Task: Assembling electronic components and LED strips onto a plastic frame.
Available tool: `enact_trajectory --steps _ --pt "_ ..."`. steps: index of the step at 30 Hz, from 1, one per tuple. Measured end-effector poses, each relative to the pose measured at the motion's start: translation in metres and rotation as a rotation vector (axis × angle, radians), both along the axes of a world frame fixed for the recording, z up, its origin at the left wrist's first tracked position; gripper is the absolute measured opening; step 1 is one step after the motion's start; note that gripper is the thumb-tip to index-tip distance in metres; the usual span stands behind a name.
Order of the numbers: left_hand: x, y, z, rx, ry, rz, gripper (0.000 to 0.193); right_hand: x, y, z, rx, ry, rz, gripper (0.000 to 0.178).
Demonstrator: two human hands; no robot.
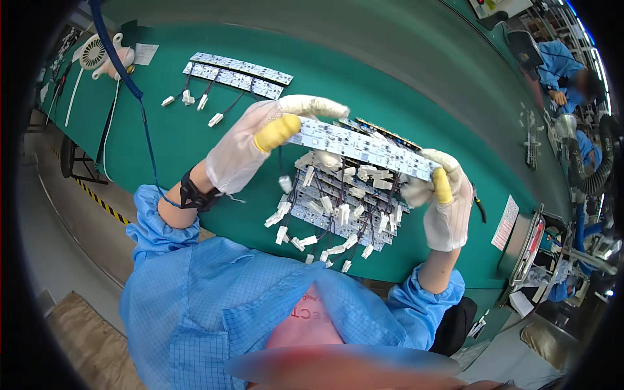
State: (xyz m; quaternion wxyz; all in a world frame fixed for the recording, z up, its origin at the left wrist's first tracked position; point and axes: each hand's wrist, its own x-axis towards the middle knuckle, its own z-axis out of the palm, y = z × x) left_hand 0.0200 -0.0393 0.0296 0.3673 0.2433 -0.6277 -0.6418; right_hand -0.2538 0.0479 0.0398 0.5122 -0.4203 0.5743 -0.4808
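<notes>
A long white LED circuit board strip (364, 148) is held up level between my two gloved hands, its small dark parts facing me. My left hand (244, 146) is closed on its left end, the yellow-covered thumb on the front face. At the other end, my right hand (450, 205) pinches the board, also with a yellow-covered thumb. Behind and below it lies a pile of similar circuit boards (315, 218), with dark wires and white plug connectors (343, 214) spread over them. The held board hides part of the pile.
Farther left on the green table (162, 123) lie two more circuit boards (240, 77) with wired plugs. A blue coiled cord (117, 62) runs to my left wrist strap (195, 193). A small fan (94, 52) stands far left. Pliers (480, 205) and a printed sheet (506, 222) lie right.
</notes>
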Motion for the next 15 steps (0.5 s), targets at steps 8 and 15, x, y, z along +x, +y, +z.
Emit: enact_trajectory --steps 8,15 --pt "0.005 -0.004 -0.012 -0.368 -0.225 0.159 0.052 -0.012 0.005 -0.005 -0.18 0.212 -0.082 0.033" --pt "0.01 -0.008 -0.01 -0.538 -0.277 0.218 0.057 -0.011 0.008 0.003 -0.193 0.18 -0.061 0.041"
